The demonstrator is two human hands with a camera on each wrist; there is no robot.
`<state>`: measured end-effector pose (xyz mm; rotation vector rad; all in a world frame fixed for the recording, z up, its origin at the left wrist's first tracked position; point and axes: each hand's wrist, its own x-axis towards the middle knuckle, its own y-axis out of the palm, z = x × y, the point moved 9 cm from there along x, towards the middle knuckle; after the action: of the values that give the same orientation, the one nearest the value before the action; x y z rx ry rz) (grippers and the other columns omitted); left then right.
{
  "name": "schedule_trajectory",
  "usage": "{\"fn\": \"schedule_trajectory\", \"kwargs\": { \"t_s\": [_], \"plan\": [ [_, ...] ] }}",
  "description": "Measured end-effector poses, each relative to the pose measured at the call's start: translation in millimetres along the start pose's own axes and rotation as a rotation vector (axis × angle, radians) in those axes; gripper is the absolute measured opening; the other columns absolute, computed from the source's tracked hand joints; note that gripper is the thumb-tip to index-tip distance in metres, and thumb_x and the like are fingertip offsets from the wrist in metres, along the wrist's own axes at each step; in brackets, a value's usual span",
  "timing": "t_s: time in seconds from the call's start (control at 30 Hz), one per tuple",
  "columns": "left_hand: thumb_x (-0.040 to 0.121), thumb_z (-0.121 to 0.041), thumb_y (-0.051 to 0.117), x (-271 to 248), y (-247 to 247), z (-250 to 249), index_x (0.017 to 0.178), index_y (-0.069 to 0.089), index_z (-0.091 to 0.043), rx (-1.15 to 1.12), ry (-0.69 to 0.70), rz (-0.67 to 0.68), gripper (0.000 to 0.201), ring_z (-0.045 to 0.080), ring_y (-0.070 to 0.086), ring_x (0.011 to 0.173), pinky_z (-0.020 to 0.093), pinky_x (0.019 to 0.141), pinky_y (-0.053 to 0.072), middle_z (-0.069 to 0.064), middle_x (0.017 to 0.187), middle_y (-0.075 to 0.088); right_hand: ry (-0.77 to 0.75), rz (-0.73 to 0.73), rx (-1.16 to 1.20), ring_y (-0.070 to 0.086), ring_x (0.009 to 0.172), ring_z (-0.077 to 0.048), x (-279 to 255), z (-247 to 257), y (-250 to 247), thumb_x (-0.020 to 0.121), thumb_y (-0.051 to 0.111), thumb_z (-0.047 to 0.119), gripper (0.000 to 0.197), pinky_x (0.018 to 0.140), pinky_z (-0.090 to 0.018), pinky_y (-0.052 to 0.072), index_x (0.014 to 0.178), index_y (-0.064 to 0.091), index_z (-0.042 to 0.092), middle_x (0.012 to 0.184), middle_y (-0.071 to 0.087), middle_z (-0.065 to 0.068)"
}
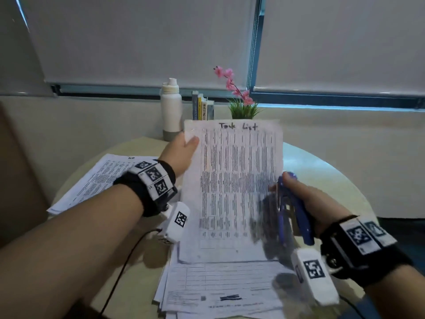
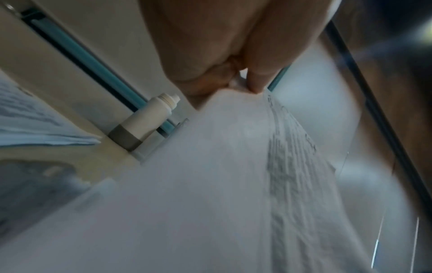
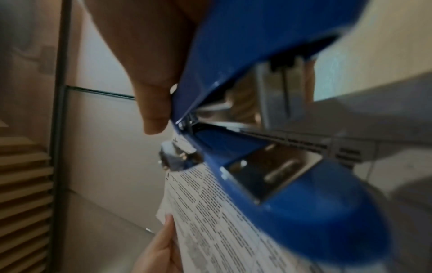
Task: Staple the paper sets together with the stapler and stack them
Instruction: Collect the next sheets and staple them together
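My left hand (image 1: 184, 150) pinches the top left corner of a printed paper set (image 1: 232, 189) headed "Task List", holding it tilted up above the table; the pinch shows in the left wrist view, thumb and fingers (image 2: 254, 81) on the sheet edge (image 2: 210, 166). My right hand (image 1: 305, 199) grips a blue stapler (image 1: 292, 208) beside the set's right edge. In the right wrist view the stapler (image 3: 292, 166) has its jaws apart, with the paper (image 3: 210, 212) just beyond its nose.
A stack of papers (image 1: 99, 180) lies on the round table (image 1: 326, 171) at the left, and loose sheets (image 1: 220, 291) lie near the front edge. A white bottle (image 1: 170, 109), books (image 1: 203, 109) and a pink-flowered plant (image 1: 241, 104) stand at the back.
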<state>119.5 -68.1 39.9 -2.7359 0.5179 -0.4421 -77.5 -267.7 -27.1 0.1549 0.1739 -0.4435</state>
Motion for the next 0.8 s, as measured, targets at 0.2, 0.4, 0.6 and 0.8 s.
{"fn": "schedule_trajectory", "kwargs": {
  "t_s": [0.2, 0.4, 0.6, 0.8],
  "plan": [
    [0.095, -0.034, 0.053, -14, -2, 13, 0.125, 0.046, -0.014, -0.176, -0.101, 0.071, 0.037, 0.023, 0.065, 0.098, 0.038, 0.085, 0.053, 0.010, 0.115, 0.066, -0.070, -0.003, 0.113, 0.062, 0.048, -0.024, 9, -4, 19, 0.079, 0.061, 0.048, 0.057, 0.042, -0.025, 0.048, 0.109, 0.060, 0.000, 0.069, 0.063, -0.017],
    [0.078, -0.021, 0.071, -44, -24, 49, 0.120, 0.050, -0.019, 0.329, -0.094, 0.386, 0.047, 0.016, 0.062, 0.105, 0.035, 0.090, 0.051, -0.001, 0.120, 0.064, 0.083, 0.101, 0.011, 0.060, 0.052, -0.025, 9, -34, 34, 0.082, 0.053, 0.052, 0.057, 0.046, -0.022, 0.048, 0.097, 0.065, -0.002, 0.077, 0.061, -0.020],
    [0.086, -0.008, 0.065, -21, -168, 66, 0.104, 0.055, -0.023, 0.304, -0.197, 0.007, 0.026, 0.026, 0.063, 0.095, 0.039, 0.090, 0.047, 0.007, 0.102, 0.067, 0.222, 0.193, -0.221, 0.060, 0.054, -0.025, 10, -50, 32, 0.062, 0.069, 0.051, 0.072, 0.053, -0.026, 0.050, 0.098, 0.066, -0.011, 0.071, 0.064, -0.016],
    [0.082, -0.004, 0.066, 0, -215, 127, 0.107, 0.055, -0.002, 0.757, -0.382, -0.055, 0.027, 0.028, 0.060, 0.090, 0.031, 0.076, 0.047, 0.012, 0.099, 0.064, 0.290, 0.122, -0.263, 0.059, 0.076, -0.032, 12, -51, 15, 0.021, 0.087, 0.060, 0.104, 0.070, -0.036, 0.047, 0.096, 0.068, -0.009, 0.086, 0.063, -0.021]
  ]
}}
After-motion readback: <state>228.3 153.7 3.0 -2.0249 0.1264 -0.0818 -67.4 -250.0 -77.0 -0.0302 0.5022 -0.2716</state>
